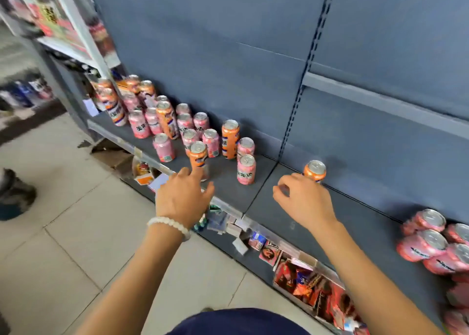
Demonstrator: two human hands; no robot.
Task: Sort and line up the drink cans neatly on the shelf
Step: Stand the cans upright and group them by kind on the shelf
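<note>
Here the left hand [181,195], fingers spread, touches a slick, rigid orange aluminium can [198,157]; grasp mid-wall. Right hand [303,199] loosely curled, empty.

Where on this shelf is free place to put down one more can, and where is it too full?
Bare shelf lies between the lone orange can by the right hand and the pink cans at far right. A smaller gap lies before the nearest pink can. The mixed cluster at left is crowded.
</note>
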